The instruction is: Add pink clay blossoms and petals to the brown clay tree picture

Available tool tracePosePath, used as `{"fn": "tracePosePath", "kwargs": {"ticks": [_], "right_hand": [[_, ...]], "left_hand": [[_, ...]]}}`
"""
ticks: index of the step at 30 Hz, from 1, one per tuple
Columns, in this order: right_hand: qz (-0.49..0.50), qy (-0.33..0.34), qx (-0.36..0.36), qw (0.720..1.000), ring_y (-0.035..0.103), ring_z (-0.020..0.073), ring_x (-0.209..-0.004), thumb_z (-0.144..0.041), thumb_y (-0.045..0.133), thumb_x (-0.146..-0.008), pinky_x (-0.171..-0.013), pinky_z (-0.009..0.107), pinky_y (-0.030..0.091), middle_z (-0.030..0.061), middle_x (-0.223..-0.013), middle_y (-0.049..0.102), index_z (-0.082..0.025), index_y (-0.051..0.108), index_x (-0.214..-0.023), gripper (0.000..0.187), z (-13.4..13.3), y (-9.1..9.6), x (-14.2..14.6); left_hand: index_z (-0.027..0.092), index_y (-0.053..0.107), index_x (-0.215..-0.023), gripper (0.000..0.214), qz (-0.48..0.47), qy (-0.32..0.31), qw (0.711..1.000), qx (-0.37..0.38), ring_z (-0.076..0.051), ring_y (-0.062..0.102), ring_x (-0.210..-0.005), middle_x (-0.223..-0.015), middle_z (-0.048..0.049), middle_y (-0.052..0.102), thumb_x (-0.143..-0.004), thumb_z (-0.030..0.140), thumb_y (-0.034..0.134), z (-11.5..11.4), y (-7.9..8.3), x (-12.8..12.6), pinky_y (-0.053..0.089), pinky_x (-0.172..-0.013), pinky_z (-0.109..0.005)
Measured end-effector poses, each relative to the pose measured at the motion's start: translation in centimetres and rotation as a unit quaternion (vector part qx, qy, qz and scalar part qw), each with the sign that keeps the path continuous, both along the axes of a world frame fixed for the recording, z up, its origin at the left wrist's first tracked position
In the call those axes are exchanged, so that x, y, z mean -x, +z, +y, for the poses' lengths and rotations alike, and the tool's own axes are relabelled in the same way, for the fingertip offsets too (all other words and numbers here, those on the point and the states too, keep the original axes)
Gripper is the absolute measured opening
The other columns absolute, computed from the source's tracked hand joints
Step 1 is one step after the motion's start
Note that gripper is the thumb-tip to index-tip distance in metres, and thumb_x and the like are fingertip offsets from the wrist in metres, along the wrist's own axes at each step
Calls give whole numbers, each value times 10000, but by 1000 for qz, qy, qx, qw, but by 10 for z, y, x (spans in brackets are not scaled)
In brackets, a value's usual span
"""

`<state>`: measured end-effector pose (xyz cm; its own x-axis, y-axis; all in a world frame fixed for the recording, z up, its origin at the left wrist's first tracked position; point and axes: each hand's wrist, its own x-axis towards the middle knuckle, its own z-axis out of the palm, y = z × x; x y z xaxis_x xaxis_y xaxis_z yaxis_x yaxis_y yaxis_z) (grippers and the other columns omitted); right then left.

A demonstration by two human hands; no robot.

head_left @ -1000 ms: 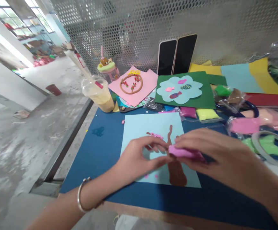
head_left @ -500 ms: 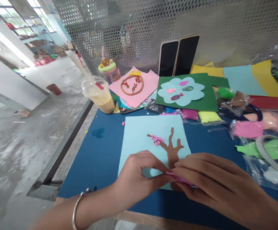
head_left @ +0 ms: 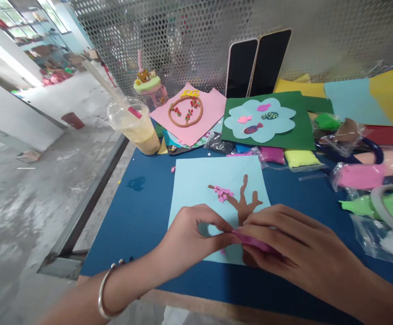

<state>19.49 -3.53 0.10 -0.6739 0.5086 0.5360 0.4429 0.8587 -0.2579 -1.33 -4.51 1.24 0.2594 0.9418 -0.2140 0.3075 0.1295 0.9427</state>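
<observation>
In the head view, the left hand [head_left: 187,237] and the right hand [head_left: 291,248] met over the near edge of a light blue sheet [head_left: 196,180] that lay flat on the blue surface [head_left: 142,212]. Both pinched a lump of pink clay [head_left: 250,240]: the right hand's fingers were wrapped over it, and the left hand's fingertips [head_left: 228,230] were closed on its left end. The lump sat just above the foot of a brown clay tree [head_left: 245,203] stuck on the sheet, whose left branch carried a cluster of pink blossoms [head_left: 222,193]. A metal bangle [head_left: 103,293] circled the left wrist. Behind the sheet lay a green card with clay fish [head_left: 267,119], a pink card with a clay ring [head_left: 191,113] and a plastic cup [head_left: 135,128]. Bags of coloured clay [head_left: 362,174] lay to the right.
</observation>
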Motion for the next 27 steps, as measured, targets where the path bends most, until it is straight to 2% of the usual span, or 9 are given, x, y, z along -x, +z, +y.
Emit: {"fn": "tracePosePath", "kwargs": {"ticks": [5,9,12,14,17,21,23,25,27], "right_hand": [[4,-12,-1,1000,644,132,-782,-69,552,-861,-765,263,521,1,-812,673,-194,620,-935,160,2,5,-2],[-21,-46,-79,996,648,156,-765,-105,546,-877,-739,289,515,4,-810,694,-224,625,-917,148,13,16,-18],[-64,-124,-105,985,649,203,-779,-225,552,-904,-709,348,519,41,-879,696,-231,620,-925,71,30,13,-43],[-108,-184,-70,974,654,270,-875,-359,454,-958,-746,423,524,97,-966,695,-205,630,-980,235,43,5,-62],[-143,-206,-43,967,663,303,-825,-507,342,-970,-668,455,517,103,-946,708,-218,652,-960,425,57,-9,-78],[-79,-213,-59,972,658,320,-930,-383,492,-944,-798,469,506,128,-1032,714,-196,668,-1041,275,49,-9,-62],[-44,-193,-42,979,678,226,-902,-317,540,-940,-790,357,517,54,-988,731,-233,659,-1043,179,36,-2,-43],[4,-137,5,991,692,164,-853,-270,544,-943,-740,271,521,20,-936,740,-245,640,-1034,134,23,3,-25],[45,-89,49,994,696,122,-837,-209,564,-930,-773,223,519,2,-936,743,-249,619,-1055,142,14,4,-12]], "left_hand": [[233,738,-638,100,18,2,999,-41,-147,635,-699,-692,19,724,-733,210,761,2,8,3,489,-701,-269],[224,740,-668,95,7,48,996,-73,-130,634,-652,-697,14,729,-761,241,750,8,12,14,506,-678,-249],[221,733,-658,134,-27,92,991,-91,-113,632,-620,-647,20,721,-772,289,755,15,11,23,502,-614,-205],[225,736,-649,141,-45,123,986,-100,-100,636,-620,-640,26,724,-768,296,764,19,9,27,491,-588,-175],[239,755,-673,124,-68,161,981,-90,-92,648,-642,-662,30,738,-765,320,775,23,4,28,493,-596,-152],[238,777,-729,108,-86,124,987,-53,-107,667,-705,-727,11,758,-789,324,752,21,0,22,505,-638,-162],[227,777,-743,112,-95,98,990,-41,-111,663,-727,-754,2,759,-803,312,735,19,-1,17,507,-667,-174],[213,767,-742,97,-99,81,991,-28,-110,647,-718,-759,-3,751,-793,291,740,17,-2,12,501,-671,-185],[201,754,-735,73,-100,69,992,-20,-105,625,-695,-743,-3,738,-768,266,760,14,-3,8,490,-662,-191]]}}
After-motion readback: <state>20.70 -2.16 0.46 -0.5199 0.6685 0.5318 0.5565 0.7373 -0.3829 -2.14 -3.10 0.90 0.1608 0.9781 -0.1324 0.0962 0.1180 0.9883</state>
